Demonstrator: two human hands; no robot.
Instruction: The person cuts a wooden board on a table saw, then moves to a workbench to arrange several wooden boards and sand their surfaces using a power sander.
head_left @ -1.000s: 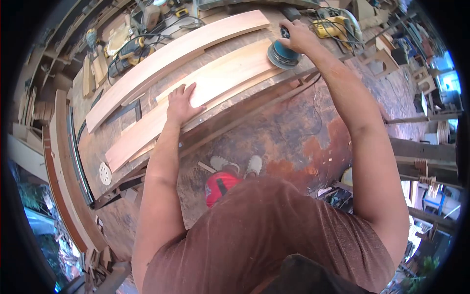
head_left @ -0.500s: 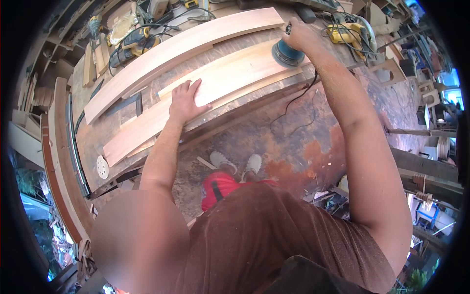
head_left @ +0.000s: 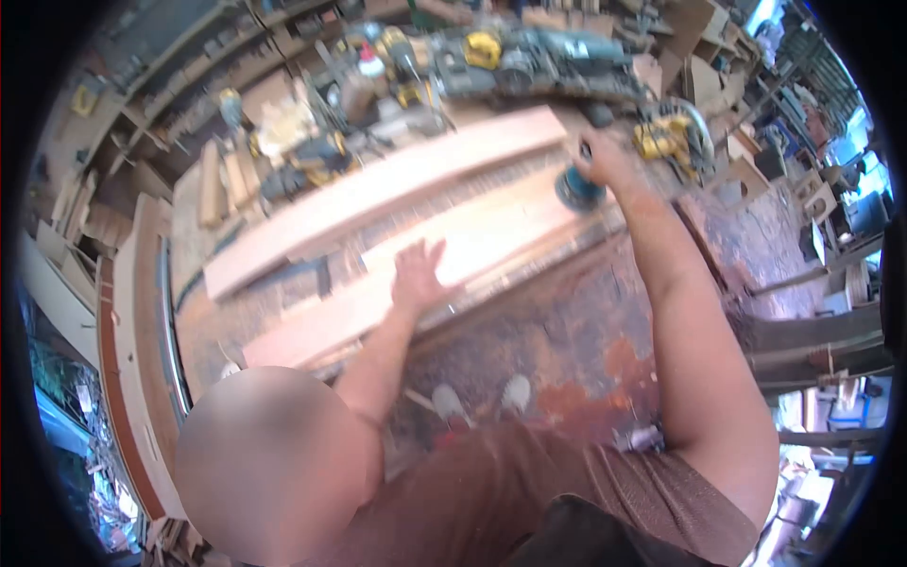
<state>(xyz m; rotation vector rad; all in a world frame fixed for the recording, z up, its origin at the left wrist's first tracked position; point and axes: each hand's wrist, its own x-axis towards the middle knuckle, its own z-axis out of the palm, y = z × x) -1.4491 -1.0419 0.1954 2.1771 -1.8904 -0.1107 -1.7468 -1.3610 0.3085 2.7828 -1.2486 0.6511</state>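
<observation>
With fingers spread, my left hand (head_left: 418, 276) lies flat on a pale wooden board (head_left: 491, 230) along the bench's near edge. My right hand (head_left: 600, 163) grips a teal sander (head_left: 578, 189), whose round base sits on the board's right end. Behind it, a second, slightly curved board (head_left: 397, 194) runs roughly parallel on the workbench (head_left: 213, 326). Motion blurs the picture, and the sander's top is partly covered by my fingers.
Several power tools crowd the back of the bench, among them a yellow drill (head_left: 316, 156) and a yellow saw (head_left: 661, 140). Long planks (head_left: 142, 321) stand at the left. My shoes (head_left: 449, 402) are on the stained floor below the near edge.
The view has tilted up, so the boards and bench sit lower and further right, and more tools show at the back. The sander stays at the board's right end, my left hand on the board.
</observation>
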